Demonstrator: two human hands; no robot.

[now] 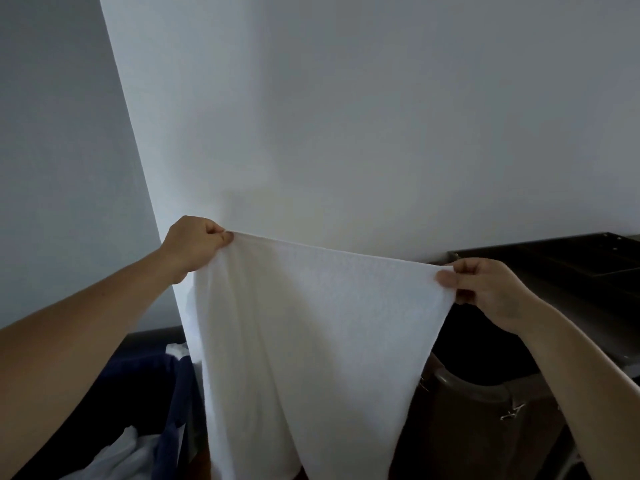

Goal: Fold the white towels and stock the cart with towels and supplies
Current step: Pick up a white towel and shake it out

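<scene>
A white towel [311, 334] hangs spread out in front of me, its top edge stretched level. My left hand [195, 244] pinches the towel's upper left corner. The upper right corner is pinched by my right hand [485, 289]. The towel narrows downward and runs out of the bottom of the view. Behind my right hand stands a dark cart [568, 268] with a tray-like top.
A white wall [346, 116] fills the background, with a corner edge at the left. A dark blue bag [173, 393] holding white linen [124, 452] sits at the lower left. A dark rounded bin [460, 410] stands below the cart.
</scene>
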